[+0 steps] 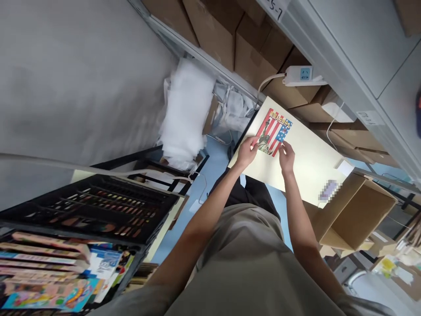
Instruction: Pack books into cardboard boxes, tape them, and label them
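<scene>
A book [272, 132] with red and white stripes, a starred blue patch and the Statue of Liberty on its cover is over a cream tabletop [302, 149]. I cannot tell whether it touches the surface. Gripping its lower left side is my left hand [247, 151], thumb toward the cover and fingers closed on the edge. My right hand [287, 156] pinches the book's lower right edge with bent fingers. The front cover faces up, and yellow lettering runs along its top.
An open cardboard box [365, 215] stands to the right. Shelves of brown cartons [256, 52] and a white power strip [301, 75] lie beyond the table. White packing sheets [187, 109] hang at left; an open art set [108, 206] is at lower left.
</scene>
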A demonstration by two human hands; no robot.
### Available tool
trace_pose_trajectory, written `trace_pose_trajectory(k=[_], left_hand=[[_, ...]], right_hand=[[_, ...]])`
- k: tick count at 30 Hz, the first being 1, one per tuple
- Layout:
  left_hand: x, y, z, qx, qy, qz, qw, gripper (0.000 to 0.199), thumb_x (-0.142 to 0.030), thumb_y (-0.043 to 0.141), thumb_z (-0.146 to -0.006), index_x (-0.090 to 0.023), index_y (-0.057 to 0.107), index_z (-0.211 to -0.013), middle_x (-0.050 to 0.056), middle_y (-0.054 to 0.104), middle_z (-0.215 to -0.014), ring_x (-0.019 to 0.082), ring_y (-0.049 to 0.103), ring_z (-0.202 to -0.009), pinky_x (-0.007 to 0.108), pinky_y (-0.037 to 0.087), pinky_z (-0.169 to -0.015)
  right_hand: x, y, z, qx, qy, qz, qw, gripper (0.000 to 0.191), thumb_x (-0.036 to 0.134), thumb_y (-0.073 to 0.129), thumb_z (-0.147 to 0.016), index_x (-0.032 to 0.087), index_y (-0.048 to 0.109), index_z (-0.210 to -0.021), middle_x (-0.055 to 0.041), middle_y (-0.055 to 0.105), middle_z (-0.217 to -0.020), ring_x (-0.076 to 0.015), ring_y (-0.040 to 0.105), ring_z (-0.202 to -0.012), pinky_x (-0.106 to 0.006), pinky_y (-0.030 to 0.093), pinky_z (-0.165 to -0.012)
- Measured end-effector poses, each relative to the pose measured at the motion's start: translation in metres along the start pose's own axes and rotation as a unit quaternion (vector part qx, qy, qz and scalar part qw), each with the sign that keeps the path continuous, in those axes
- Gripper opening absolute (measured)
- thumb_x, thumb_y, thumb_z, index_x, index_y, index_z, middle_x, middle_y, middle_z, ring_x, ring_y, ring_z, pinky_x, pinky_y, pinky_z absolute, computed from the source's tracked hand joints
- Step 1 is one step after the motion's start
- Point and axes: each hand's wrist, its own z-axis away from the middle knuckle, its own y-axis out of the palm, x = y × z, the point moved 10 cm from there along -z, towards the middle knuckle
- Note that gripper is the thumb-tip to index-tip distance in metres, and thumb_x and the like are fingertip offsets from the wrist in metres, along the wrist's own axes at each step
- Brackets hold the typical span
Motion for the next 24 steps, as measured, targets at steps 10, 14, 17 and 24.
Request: trace_pose_trajectory(k=[10, 14, 17, 24], left_hand=[[0.04, -0.091, 0.034, -0.169, -0.089, 0.005, 0.982, 0.016, -0.017, 0.067, -0.1, -0.022, 0.081, -0.105, 0.007, 0.087, -0.111, 0.022, 0.082, -0.102, 0.036, 0.065, -0.098], [0.071, -0.125, 0.045, -0.228, -0.129, 0.017, 0.965, 0.012, -0.02, 0.069, -0.098, -0.023, 0.08, -0.102, 0.008, 0.087, -0.108, 0.024, 0.08, -0.102, 0.039, 0.065, -0.1], [0.099, -0.151, 0.053, -0.278, -0.159, 0.037, 0.946, 0.01, -0.021, 0.071, -0.097, -0.022, 0.081, -0.099, 0.008, 0.086, -0.106, 0.024, 0.08, -0.104, 0.04, 0.064, -0.105], [0.241, -0.216, 0.08, -0.401, -0.391, 0.171, 0.81, 0.011, -0.026, 0.068, -0.1, -0.02, 0.076, -0.106, 0.009, 0.083, -0.104, 0.022, 0.082, -0.103, 0.04, 0.067, -0.101]], right_hand=[[0.067, 0.136, 0.046, 0.269, -0.125, -0.006, 0.955, 0.044, 0.061, 0.063, -0.106, 0.023, 0.081, -0.118, -0.0123, 0.088, -0.122, -0.0289, 0.083, -0.115, -0.044, 0.066, -0.106], [0.077, 0.18, 0.058, 0.33, -0.129, 0.005, 0.935, 0.036, 0.054, 0.064, -0.109, 0.025, 0.081, -0.12, -0.0097, 0.089, -0.122, -0.0278, 0.084, -0.117, -0.043, 0.066, -0.109], [0.08, 0.198, 0.064, 0.343, -0.132, 0.034, 0.929, 0.031, 0.047, 0.062, -0.11, 0.025, 0.081, -0.121, -0.0089, 0.09, -0.122, -0.0273, 0.084, -0.117, -0.043, 0.066, -0.11], [0.082, 0.253, 0.065, 0.347, -0.162, 0.095, 0.919, 0.032, 0.044, 0.061, -0.11, 0.023, 0.08, -0.125, -0.0116, 0.088, -0.125, -0.0296, 0.085, -0.112, -0.044, 0.067, -0.107]])
